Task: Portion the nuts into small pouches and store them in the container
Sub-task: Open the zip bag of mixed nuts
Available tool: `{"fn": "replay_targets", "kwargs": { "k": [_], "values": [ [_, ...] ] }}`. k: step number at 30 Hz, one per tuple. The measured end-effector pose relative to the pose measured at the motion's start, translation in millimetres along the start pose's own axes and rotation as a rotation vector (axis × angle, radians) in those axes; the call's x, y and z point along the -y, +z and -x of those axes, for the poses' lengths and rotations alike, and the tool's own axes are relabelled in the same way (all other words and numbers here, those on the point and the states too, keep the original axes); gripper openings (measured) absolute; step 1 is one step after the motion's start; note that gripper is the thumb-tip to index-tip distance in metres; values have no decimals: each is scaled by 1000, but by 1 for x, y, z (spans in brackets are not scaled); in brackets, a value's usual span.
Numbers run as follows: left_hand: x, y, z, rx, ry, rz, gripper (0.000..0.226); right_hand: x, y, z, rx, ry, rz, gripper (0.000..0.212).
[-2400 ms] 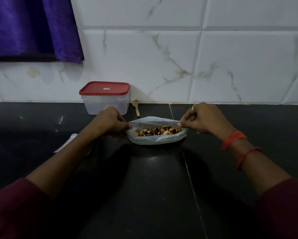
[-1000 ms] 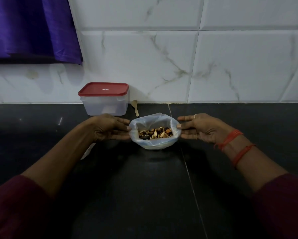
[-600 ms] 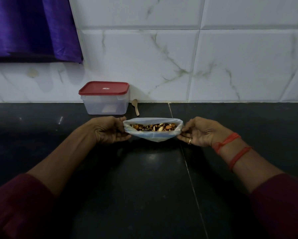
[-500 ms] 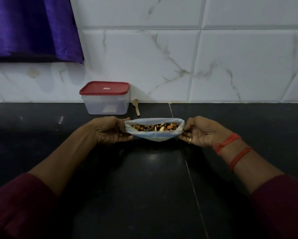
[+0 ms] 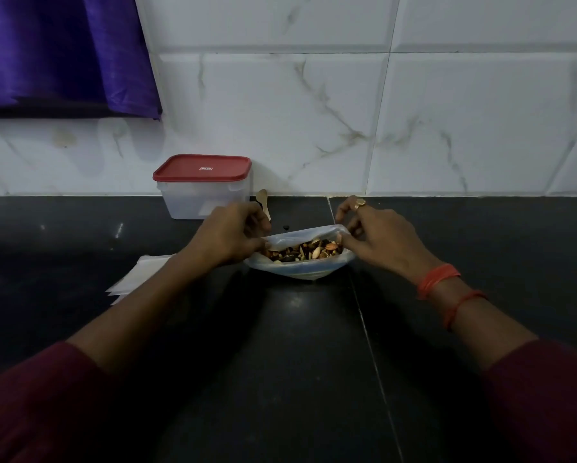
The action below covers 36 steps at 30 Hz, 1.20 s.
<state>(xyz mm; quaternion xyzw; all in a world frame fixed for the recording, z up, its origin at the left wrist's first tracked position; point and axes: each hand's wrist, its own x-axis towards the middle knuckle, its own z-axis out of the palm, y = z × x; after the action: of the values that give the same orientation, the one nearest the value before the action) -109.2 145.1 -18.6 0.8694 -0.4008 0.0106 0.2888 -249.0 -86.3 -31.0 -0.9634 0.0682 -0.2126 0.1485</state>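
A clear plastic bag [image 5: 300, 267] of mixed nuts [image 5: 305, 252] lies on the black counter in the middle of the view, its mouth open towards me. My left hand [image 5: 230, 233] pinches the bag's left rim. My right hand [image 5: 372, 233] pinches the right rim, thumb and forefinger on the plastic. A clear container with a red lid [image 5: 203, 185] stands shut against the tiled wall, behind my left hand. A stack of small flat pouches [image 5: 136, 275] lies on the counter under my left forearm, partly hidden.
A small wooden spoon [image 5: 263, 200] lies by the wall just right of the container. One dark loose nut [image 5: 285, 226] sits on the counter behind the bag. A purple cloth [image 5: 63, 51] hangs at the top left. A counter seam [image 5: 368, 335] runs towards me.
The bag's mouth was pulled wide and flat between both hands; now its right rim is raised and the back wall stands up. Both hands have shifted their grip higher on the rim.
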Motion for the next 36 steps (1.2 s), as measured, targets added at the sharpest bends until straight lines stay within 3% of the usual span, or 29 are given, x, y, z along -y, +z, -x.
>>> {"fn": "replay_targets", "kwargs": {
  "k": [4,8,14,16,20,23,29,33,36],
  "values": [
    [2,0,3,-71,186,-159,24,-2,3,2,-21,-145,202,9],
    [4,1,2,9,245,-290,22,-2,5,-1,62,-150,271,21],
    [5,1,0,-73,269,-325,23,-1,6,-2,1,-101,178,36],
    [4,-2,1,-107,344,-286,16,-2,1,-1,0,-141,88,30],
    [-1,-3,5,41,515,-374,33,-3,-7,4,67,-291,-32,23],
    [1,1,4,50,538,-539,37,-1,-3,6,110,-324,76,33],
    [-4,0,10,-11,596,-513,13,4,0,8,-24,-373,125,19],
    [-8,-1,12,-45,608,-503,15,10,2,11,-190,-478,190,20],
    [-10,-2,10,96,556,-474,21,9,2,11,-79,-523,238,23]
  ]
}}
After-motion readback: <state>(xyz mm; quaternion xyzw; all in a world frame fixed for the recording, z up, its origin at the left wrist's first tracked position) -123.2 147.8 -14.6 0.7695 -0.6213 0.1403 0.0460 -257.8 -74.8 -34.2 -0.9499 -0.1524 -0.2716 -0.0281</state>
